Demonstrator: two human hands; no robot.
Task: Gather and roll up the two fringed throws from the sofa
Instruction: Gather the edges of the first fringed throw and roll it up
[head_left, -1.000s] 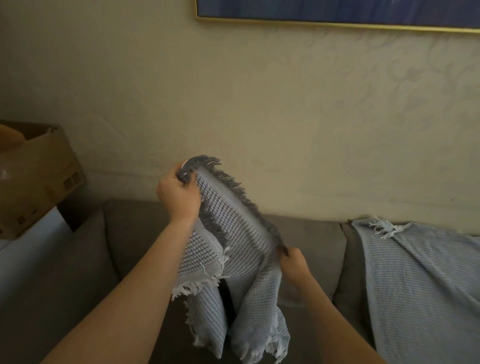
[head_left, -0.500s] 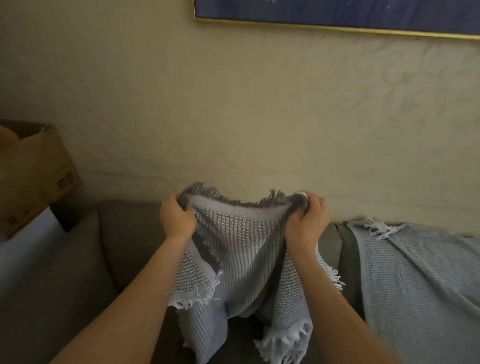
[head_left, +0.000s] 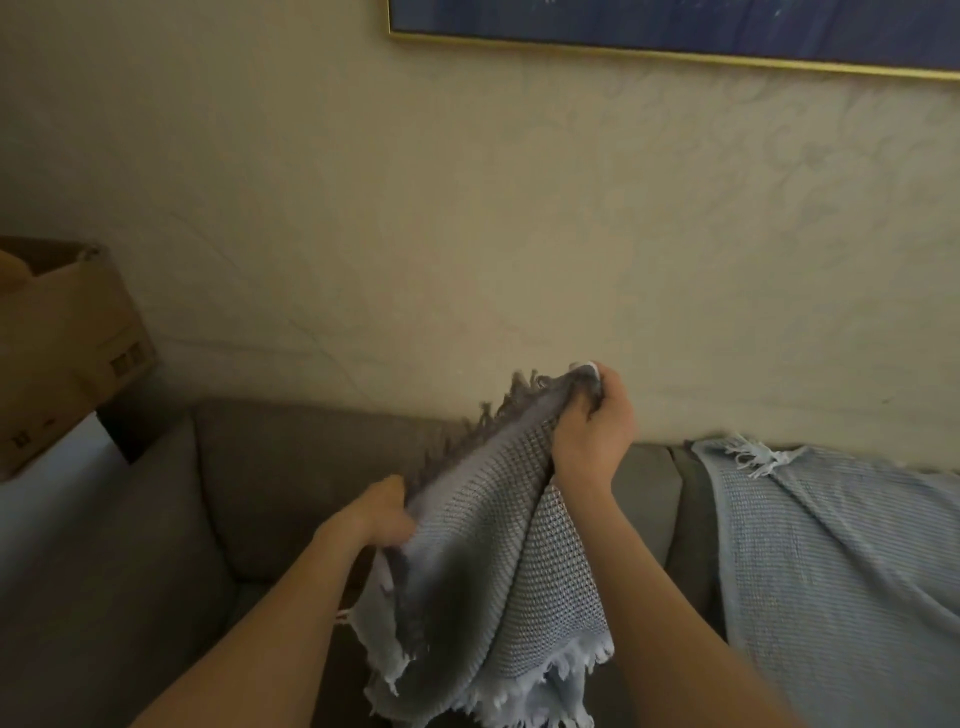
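First throw (head_left: 483, 571), grey-blue waffle weave with fringe, is off the sofa (head_left: 291, 467) and held in the air in front of the person, over the seat. Right hand (head_left: 592, 431) is high, grip clamped on a bunched top corner. Left hand (head_left: 374, 514) is lower and blurred, grip clamped on the same fringed top edge, fingers partly hidden by cloth. The edge slants tight between the two hands. The rest hangs down in loose doubled folds, with the pale bottom fringe dangling at the lower frame edge. Layer count cannot be told.

Progress, judged: first throw is gathered and in hand, but no roll shows yet. It looks like squaring up or folding before the roll. Second throw (head_left: 831, 571), lighter blue, lies draped over the sofa back and seat at right, well apart from both hands, a fringe tuft at its top corner. It looks untouched. So well under half done: roll one, then gather and roll the other.

Around: cardboard box (head_left: 62, 353) at far left on a white surface (head_left: 52, 493), beside the sofa arm. Gold-framed picture (head_left: 675, 26) on the wall (head_left: 467, 208) above. Nothing sits between the hands and the second throw. Likely snags are loose fringe catching in the fold and uneven layers making a lopsided roll. Light is dim.
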